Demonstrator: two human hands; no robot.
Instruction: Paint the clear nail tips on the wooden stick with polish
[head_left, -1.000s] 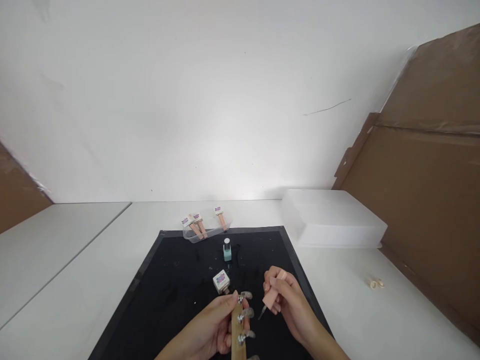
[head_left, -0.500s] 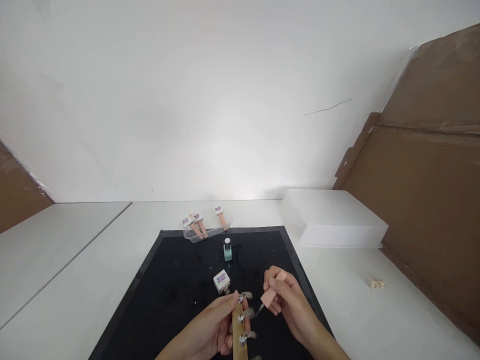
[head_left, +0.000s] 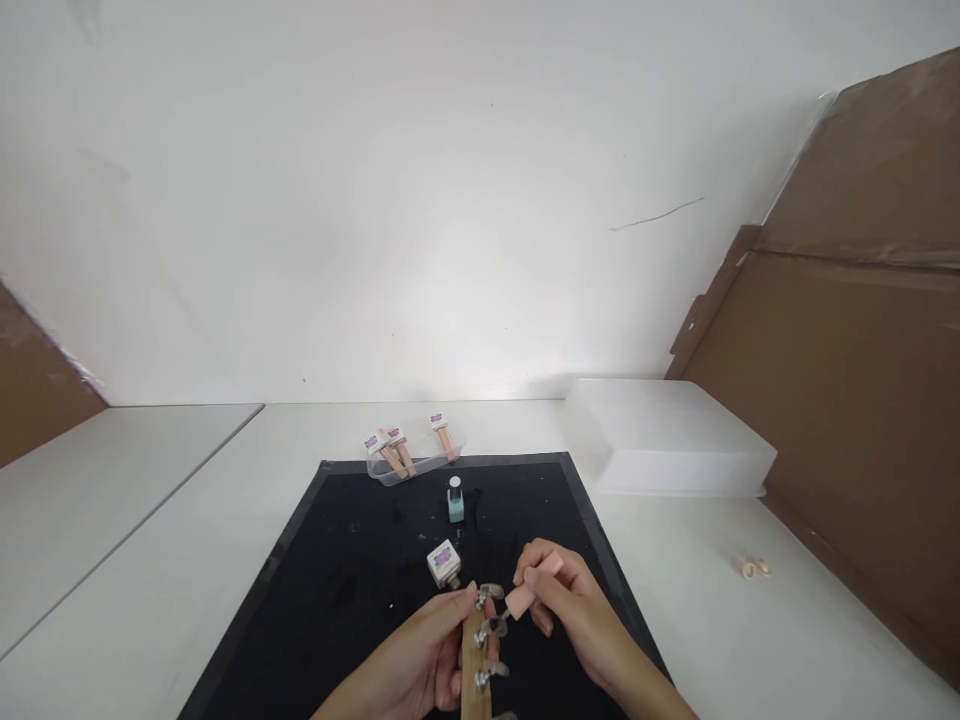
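My left hand (head_left: 431, 655) is closed around a wooden strip (head_left: 475, 665) fitted with small silver studs, each bearing a clear false nail tip (head_left: 500, 669) that points right. Between the fingers of my right hand (head_left: 566, 595) is a nail polish brush by its pink cap (head_left: 534, 587). Its bristle end touches, or nearly touches, the second nail tip (head_left: 496, 627) from the top. Just beyond my left thumb, a square white-labelled polish bottle (head_left: 444, 563) lies on its side, neck toward me. A teal polish bottle (head_left: 455, 502) with its cap on stands farther back.
A black mat (head_left: 337, 570) covers the middle of the white table. Behind it, a clear tray (head_left: 421, 465) holds several pink-capped bottles (head_left: 403, 455). At the back right sits a white plastic box (head_left: 667, 440). Small cream rings (head_left: 750, 568) lie near the cardboard wall (head_left: 840, 400).
My right hand has moved left and slightly down, bringing the brush onto or against the second nail tip. The wooden strip has shifted slightly left in my left hand.
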